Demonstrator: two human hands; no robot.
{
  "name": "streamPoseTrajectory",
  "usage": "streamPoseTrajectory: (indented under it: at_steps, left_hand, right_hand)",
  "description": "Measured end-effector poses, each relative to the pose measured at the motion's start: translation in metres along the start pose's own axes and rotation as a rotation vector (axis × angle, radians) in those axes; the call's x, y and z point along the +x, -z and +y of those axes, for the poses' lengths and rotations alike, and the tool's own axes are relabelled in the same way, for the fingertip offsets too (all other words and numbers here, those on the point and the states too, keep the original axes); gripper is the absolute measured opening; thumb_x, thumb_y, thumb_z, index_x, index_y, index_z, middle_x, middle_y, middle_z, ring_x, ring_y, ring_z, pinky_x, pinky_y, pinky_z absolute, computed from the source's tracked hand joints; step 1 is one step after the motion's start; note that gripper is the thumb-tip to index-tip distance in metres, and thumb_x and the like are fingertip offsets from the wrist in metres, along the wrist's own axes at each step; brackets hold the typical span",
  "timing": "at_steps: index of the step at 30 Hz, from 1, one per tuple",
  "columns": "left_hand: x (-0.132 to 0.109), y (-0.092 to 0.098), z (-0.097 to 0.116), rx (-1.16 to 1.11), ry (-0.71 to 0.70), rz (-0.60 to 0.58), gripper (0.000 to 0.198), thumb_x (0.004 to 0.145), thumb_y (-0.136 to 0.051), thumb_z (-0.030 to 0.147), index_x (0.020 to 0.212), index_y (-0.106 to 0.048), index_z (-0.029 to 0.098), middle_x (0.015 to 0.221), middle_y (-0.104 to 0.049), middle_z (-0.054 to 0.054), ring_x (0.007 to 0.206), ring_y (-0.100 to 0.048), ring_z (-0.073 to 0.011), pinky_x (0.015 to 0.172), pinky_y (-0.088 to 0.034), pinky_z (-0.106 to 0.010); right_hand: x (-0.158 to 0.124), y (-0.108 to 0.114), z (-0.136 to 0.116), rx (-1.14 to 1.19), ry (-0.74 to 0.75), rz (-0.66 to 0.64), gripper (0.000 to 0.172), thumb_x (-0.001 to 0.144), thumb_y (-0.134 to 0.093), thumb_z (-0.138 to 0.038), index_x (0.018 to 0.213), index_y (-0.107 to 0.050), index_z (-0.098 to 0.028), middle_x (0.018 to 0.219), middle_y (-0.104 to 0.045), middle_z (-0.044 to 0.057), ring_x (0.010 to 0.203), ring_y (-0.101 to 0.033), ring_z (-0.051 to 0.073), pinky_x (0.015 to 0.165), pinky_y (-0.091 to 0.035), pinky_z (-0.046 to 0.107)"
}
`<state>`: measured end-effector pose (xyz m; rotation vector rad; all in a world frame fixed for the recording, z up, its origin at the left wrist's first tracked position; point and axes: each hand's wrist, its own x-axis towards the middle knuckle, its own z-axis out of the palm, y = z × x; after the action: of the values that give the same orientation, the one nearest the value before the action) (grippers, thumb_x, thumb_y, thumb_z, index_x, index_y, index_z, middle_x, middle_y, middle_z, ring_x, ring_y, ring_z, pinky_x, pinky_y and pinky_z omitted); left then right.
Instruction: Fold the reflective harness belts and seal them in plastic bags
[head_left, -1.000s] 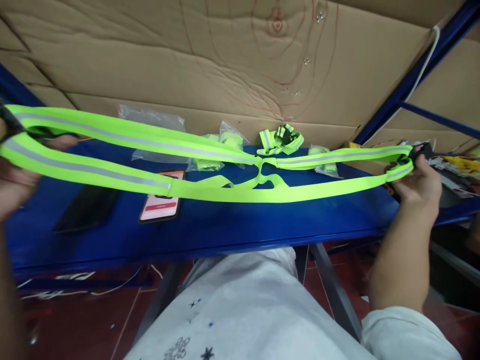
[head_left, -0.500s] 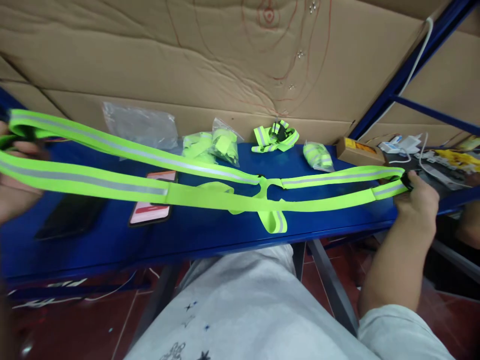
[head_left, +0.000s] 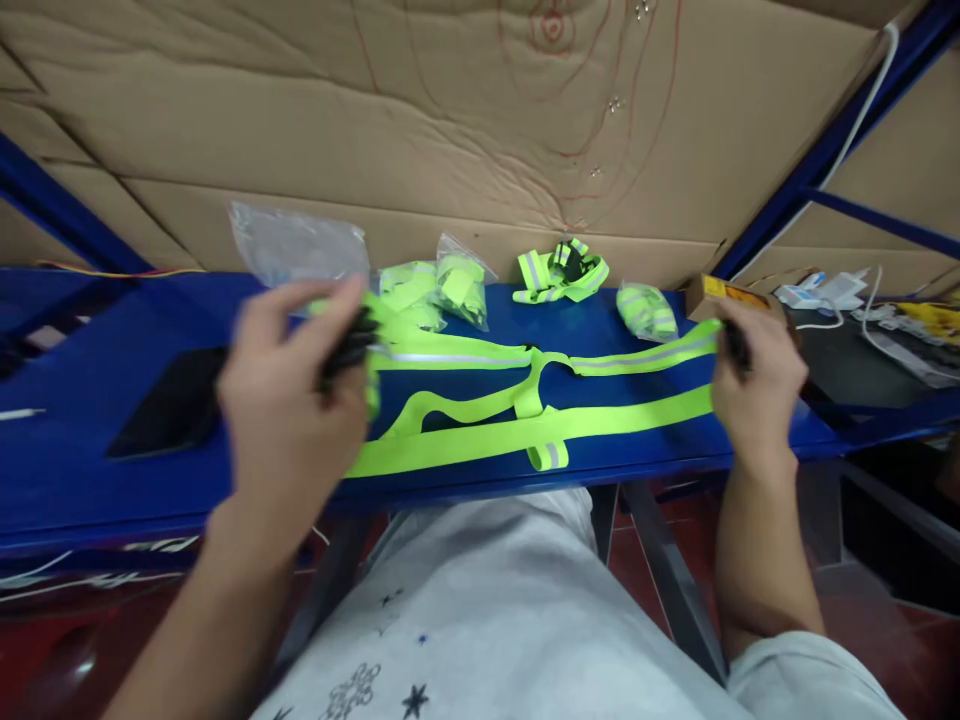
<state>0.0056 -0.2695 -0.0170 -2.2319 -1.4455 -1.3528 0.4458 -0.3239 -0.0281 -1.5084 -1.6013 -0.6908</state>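
A neon yellow reflective harness [head_left: 540,390] of elastic straps with silver stripes stretches across the blue table [head_left: 480,318]. My left hand [head_left: 292,385], blurred, is closed around bunched strap and a black plastic piece at the harness's left part. At the right end, my right hand [head_left: 759,375] grips the straps together with a black buckle [head_left: 736,345]. Between my hands the straps run over the table, crossing near a small loop at the middle. A short loop of strap [head_left: 553,455] hangs close to the table's front edge.
Along the cardboard back wall [head_left: 450,120] lie a clear plastic bag [head_left: 296,245], bagged yellow straps [head_left: 463,285], a loose bundled harness [head_left: 562,270] and another bagged one [head_left: 646,312]. A small cardboard box [head_left: 705,297] stands at right. A flat black object [head_left: 165,400] lies at left.
My left hand has come in from the far left and gathered its end of the harness. My right hand has shifted left. The straps hang slacker, and the pink-screened phone is now hidden.
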Motion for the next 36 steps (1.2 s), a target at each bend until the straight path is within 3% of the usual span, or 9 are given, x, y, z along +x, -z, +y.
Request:
streamPoseTrajectory:
  at_steps: [4,8,12,21,26,31,33,36]
  left_hand:
    - [-0.011,-0.043,0.047,-0.041,-0.110,-0.367,0.074,0.090,-0.043,0.000,0.162,-0.037,0.016,0.159,-0.052,-0.015,0.139,-0.060,-0.0275,0.109,-0.059,-0.038]
    - [-0.024,-0.068,0.063,-0.031,-0.211,-0.400,0.078,0.090,-0.041,0.000,0.165,-0.024,0.012,0.159,-0.049,-0.019,0.141,-0.058,-0.0300,0.107,-0.061,-0.042]
    - [-0.029,-0.070,0.063,0.017,-0.223,-0.371,0.076,0.091,-0.038,-0.001,0.165,-0.024,0.012,0.159,-0.049,-0.019,0.141,-0.059,-0.0290,0.106,-0.062,-0.040]
    - [-0.015,-0.064,0.067,0.198,-0.213,-0.350,0.066,0.096,-0.034,0.002,0.162,-0.038,0.008,0.156,-0.054,-0.020,0.133,-0.066,-0.0274,0.105,-0.062,-0.037]
    - [0.014,-0.061,0.082,0.234,-0.241,-0.386,0.062,0.101,-0.026,0.004,0.163,-0.036,0.005,0.159,-0.050,-0.023,0.132,-0.066,-0.0303,0.104,-0.062,-0.040]
    - [0.074,-0.047,0.090,0.120,-0.149,-0.407,0.064,0.103,-0.038,0.008,0.167,-0.029,0.011,0.162,-0.048,-0.020,0.141,-0.058,-0.0338,0.114,-0.054,-0.050]
    - [0.105,-0.032,0.087,0.035,-0.149,-0.405,0.071,0.103,-0.057,0.022,0.168,-0.028,0.018,0.158,-0.053,-0.015,0.141,-0.057,-0.0356,0.118,-0.049,-0.055]
    - [0.143,-0.012,0.080,-0.119,-0.229,-0.234,0.079,0.095,-0.071,0.058,0.159,-0.045,0.019,0.153,-0.058,-0.011,0.143,-0.053,-0.0334,0.125,-0.041,-0.054]
  right_hand:
    - [0.001,-0.026,-0.080,0.057,0.238,-0.276,0.075,0.078,-0.052,-0.001,0.149,-0.059,-0.023,0.132,-0.065,0.016,0.124,-0.061,0.036,0.102,-0.049,0.055]
    - [-0.009,-0.049,-0.127,0.196,0.294,-0.370,0.077,0.078,-0.047,-0.001,0.153,-0.052,-0.019,0.135,-0.062,0.017,0.123,-0.058,0.034,0.097,-0.048,0.051]
    - [-0.016,-0.052,-0.146,0.268,0.280,-0.389,0.080,0.077,-0.047,-0.001,0.155,-0.051,-0.023,0.136,-0.061,0.015,0.123,-0.057,0.035,0.095,-0.047,0.051]
    - [-0.010,-0.047,-0.155,0.205,0.200,-0.324,0.085,0.080,-0.047,-0.002,0.160,-0.043,-0.030,0.136,-0.060,0.014,0.122,-0.057,0.037,0.099,-0.046,0.057]
    - [0.020,-0.052,-0.167,0.084,0.237,-0.341,0.073,0.082,-0.045,0.000,0.152,-0.052,-0.021,0.139,-0.061,0.017,0.123,-0.055,0.037,0.098,-0.046,0.055]
    - [0.087,-0.058,-0.158,0.277,0.248,-0.354,0.068,0.083,-0.051,-0.006,0.149,-0.055,-0.021,0.140,-0.063,0.015,0.127,-0.056,0.036,0.106,-0.046,0.056]
    - [0.121,-0.052,-0.150,0.428,0.221,-0.356,0.064,0.083,-0.058,-0.012,0.146,-0.058,-0.027,0.133,-0.068,0.010,0.125,-0.059,0.033,0.108,-0.047,0.054]
    - [0.161,-0.038,-0.138,0.643,0.144,-0.345,0.043,0.085,-0.068,-0.019,0.127,-0.068,-0.029,0.114,-0.073,0.003,0.111,-0.065,0.026,0.105,-0.050,0.046]
